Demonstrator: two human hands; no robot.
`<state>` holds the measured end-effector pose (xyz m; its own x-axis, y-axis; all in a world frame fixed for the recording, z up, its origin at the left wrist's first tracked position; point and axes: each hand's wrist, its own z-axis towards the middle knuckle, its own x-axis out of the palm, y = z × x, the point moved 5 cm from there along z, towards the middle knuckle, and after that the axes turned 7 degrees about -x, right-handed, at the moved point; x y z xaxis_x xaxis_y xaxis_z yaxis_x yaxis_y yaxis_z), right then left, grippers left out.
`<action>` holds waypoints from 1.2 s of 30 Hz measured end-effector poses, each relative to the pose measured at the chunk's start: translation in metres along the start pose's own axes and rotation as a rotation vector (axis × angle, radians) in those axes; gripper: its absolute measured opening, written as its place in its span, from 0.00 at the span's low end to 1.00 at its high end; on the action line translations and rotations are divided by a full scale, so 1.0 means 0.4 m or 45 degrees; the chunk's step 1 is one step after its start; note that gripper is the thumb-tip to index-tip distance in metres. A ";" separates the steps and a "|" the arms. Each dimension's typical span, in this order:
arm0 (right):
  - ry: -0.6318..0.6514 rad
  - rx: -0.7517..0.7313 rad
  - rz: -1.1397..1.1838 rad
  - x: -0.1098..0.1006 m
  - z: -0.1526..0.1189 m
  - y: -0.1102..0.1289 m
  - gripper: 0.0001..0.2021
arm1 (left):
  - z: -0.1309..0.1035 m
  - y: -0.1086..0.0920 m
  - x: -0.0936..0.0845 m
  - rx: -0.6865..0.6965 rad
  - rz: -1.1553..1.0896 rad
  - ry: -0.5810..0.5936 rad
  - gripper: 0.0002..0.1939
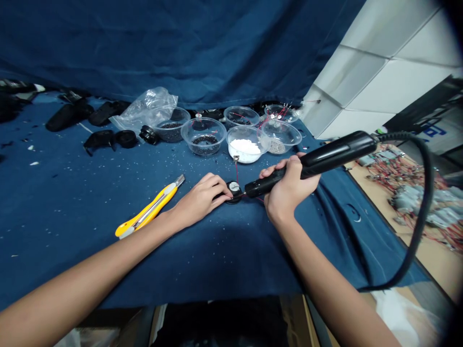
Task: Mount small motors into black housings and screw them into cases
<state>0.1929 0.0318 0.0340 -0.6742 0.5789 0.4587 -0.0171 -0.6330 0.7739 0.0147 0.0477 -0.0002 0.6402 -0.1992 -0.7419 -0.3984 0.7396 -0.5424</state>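
Observation:
My right hand point(289, 185) is wrapped around a black corded electric screwdriver point(333, 155), held at a slant with its thin bit pointing left. The bit tip meets the edge of a small round black part point(233, 199) with a pale disc on it, lying on the blue cloth. A red wire point(237, 172) runs up from this part to a small metal-looking piece by the bowls. The fingers of my left hand point(208, 197) pinch the round part's left side; the fingertips partly cover it. Left of that hand lies a yellow utility knife point(152, 208).
Behind the hands stand several clear plastic bowls, one with white pieces point(246, 148), one with small dark screws point(204, 140). A plastic bag point(148, 107) and black casings point(99, 140) lie back left. Red-wired parts point(394, 183) cover a board at right. The screwdriver's cord point(427, 202) loops down on the right.

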 end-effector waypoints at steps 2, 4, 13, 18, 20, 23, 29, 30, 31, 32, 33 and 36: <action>0.080 -0.060 -0.011 0.019 -0.005 0.017 0.11 | -0.001 -0.002 -0.001 0.008 0.004 -0.007 0.08; 0.192 -0.105 -0.015 0.045 -0.012 0.035 0.13 | -0.001 -0.004 -0.001 0.016 0.008 -0.010 0.08; 0.533 0.134 -0.119 0.138 -0.062 0.057 0.20 | -0.008 0.011 0.006 0.031 0.055 -0.026 0.09; 0.501 0.204 -0.106 0.155 -0.066 0.067 0.22 | -0.008 0.009 0.006 0.003 0.075 -0.001 0.10; 0.473 0.206 -0.114 0.158 -0.065 0.070 0.21 | -0.008 0.006 0.004 0.002 0.071 -0.002 0.10; 0.483 0.185 -0.129 0.158 -0.064 0.070 0.20 | -0.007 0.005 0.004 0.010 0.057 0.000 0.09; 0.566 0.185 -0.056 0.154 -0.053 0.058 0.24 | -0.006 0.014 0.009 0.000 0.051 0.001 0.10; 0.558 0.204 -0.041 0.152 -0.052 0.054 0.24 | -0.007 0.015 0.010 0.003 0.050 0.000 0.10; 0.548 0.222 -0.031 0.150 -0.051 0.050 0.24 | -0.007 0.016 0.010 0.006 0.048 -0.001 0.10; 0.538 0.234 -0.023 0.149 -0.051 0.048 0.24 | -0.007 0.016 0.010 0.008 0.046 -0.003 0.10; 0.533 0.234 -0.015 0.149 -0.051 0.048 0.23 | -0.008 0.016 0.010 0.010 0.043 -0.005 0.10; 0.546 0.174 0.004 0.155 -0.046 0.068 0.21 | -0.009 0.010 0.006 0.017 0.017 -0.015 0.09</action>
<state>0.1372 0.0411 0.0753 -0.9197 0.2934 0.2610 0.0638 -0.5441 0.8366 0.0121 0.0481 -0.0055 0.6424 -0.1816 -0.7445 -0.3986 0.7506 -0.5270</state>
